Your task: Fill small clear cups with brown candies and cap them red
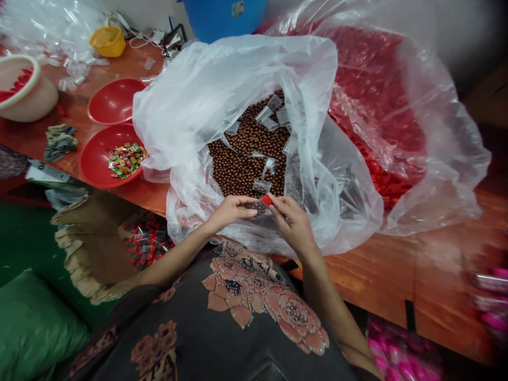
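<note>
Reading the head feed, I see the left hand (232, 210) and right hand (293, 225) both closed in a pinch on a small clear packet (259, 205) with a red end, just over the brown beads (248, 153) heaped in a clear plastic bag (190, 106). Left of that bag on the bench (381, 275) sits a red bowl (95, 169) of wrapped sweets (127, 160).

My wooden table (400, 270) held 2 red bowls (114, 100), a cream basin (24, 92), a yellow tub (108, 41), a crumpled rag (61, 142), a plastic bag of brown balls (178, 116) and a plastic bag of red pieces (373, 90).
</note>
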The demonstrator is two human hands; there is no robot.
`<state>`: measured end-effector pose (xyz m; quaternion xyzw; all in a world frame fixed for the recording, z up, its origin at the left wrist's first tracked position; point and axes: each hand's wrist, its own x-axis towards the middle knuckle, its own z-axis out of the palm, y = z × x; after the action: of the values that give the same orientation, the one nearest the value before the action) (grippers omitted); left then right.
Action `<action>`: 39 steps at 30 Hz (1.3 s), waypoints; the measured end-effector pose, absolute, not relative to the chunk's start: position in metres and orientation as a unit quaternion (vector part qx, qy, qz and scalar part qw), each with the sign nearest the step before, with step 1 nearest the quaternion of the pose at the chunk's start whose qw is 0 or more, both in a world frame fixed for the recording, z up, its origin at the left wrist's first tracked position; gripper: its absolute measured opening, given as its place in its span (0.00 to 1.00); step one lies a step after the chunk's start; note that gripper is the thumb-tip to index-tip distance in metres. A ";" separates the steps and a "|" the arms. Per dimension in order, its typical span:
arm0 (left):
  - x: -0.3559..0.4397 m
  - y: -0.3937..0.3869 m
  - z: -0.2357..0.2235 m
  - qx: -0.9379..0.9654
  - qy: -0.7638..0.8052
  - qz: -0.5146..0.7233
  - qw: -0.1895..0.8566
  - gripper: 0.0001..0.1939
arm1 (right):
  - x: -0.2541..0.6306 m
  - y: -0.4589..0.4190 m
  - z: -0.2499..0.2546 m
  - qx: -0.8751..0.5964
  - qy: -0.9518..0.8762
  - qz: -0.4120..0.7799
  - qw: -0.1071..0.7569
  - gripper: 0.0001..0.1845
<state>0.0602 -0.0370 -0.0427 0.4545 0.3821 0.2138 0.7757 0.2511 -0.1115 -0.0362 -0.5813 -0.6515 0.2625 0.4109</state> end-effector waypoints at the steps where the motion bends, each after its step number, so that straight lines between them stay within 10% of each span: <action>1: 0.060 -0.038 -0.042 0.454 0.386 0.222 0.772 0.22 | 0.251 -0.112 -0.035 -0.576 -0.662 0.248 0.409 0.21; 20: 0.049 -0.040 -0.038 0.322 0.320 0.224 0.863 0.20 | 0.256 -0.107 -0.033 -0.503 -0.300 0.593 0.552 0.17; 39: 0.057 -0.044 -0.043 0.471 0.370 0.235 0.766 0.21 | 0.243 -0.107 -0.036 -0.584 -0.667 0.234 0.400 0.20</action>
<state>0.0567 -0.0445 -0.0428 0.4706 0.3698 0.2348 0.7659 0.2429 -0.1068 -0.0360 -0.5841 -0.6665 0.2339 0.3998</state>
